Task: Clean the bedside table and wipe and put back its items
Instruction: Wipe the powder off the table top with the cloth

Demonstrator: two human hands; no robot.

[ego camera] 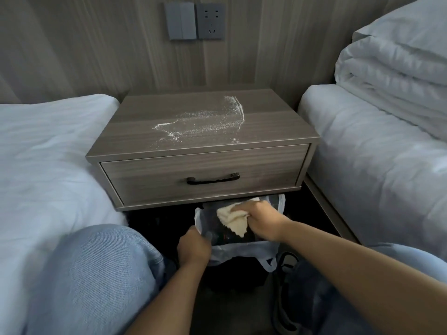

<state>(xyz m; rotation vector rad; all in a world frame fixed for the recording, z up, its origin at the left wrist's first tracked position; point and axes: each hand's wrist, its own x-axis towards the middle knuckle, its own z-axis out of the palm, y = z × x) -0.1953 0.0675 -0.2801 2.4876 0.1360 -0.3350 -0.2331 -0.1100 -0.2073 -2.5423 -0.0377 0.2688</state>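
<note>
The grey wood-grain bedside table (pixel 145 131) stands between two beds, with white powder (pixel 205 119) smeared across its top. No items stand on it. Below its drawer sits a dark bin lined with a pale plastic bag (pixel 244 252). My right hand (pixel 262 220) grips a cream cloth (pixel 233 220) over the bin's opening. My left hand (pixel 193 247) grips the bag's near-left rim.
The drawer front carries a dark handle (pixel 212 178). White-sheeted beds flank the table, the left bed (pixel 48 146) and the right bed (pixel 375 151) with a folded duvet (pixel 399 68). A switch and socket plate (pixel 194 20) are on the wall. My jeans-clad knees fill the foreground.
</note>
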